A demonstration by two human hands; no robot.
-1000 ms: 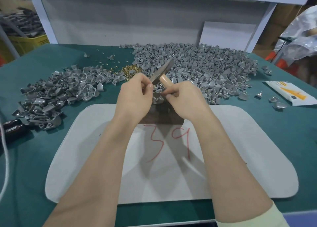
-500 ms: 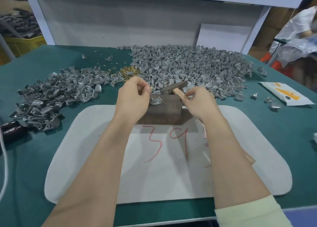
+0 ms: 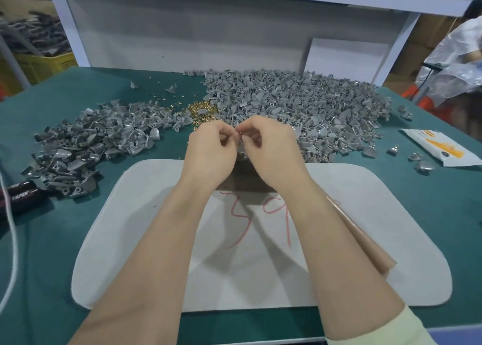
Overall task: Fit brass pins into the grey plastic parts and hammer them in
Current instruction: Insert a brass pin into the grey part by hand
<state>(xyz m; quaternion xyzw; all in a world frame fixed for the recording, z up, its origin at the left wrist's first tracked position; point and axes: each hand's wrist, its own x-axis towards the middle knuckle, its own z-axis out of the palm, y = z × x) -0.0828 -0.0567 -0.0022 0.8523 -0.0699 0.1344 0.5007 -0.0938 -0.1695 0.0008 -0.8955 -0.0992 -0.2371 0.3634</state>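
The hammer handle (image 3: 370, 243) is lying unheld on the white mat (image 3: 130, 240) under the right forearm. Over the dark block (image 3: 245, 181), the left hand (image 3: 211, 154) and right hand (image 3: 271, 151) are both pinching one grey part (image 3: 241, 149); any pin there is too small to see. Fitting is apparently proceeding, hammering pending. Beyond, brass pins (image 3: 203, 109), a smaller grey heap (image 3: 78, 146) and a larger grey heap (image 3: 300, 104) are lying loose, uncontained. The far-left yellow crate (image 3: 52, 64) is holding unclear contents.
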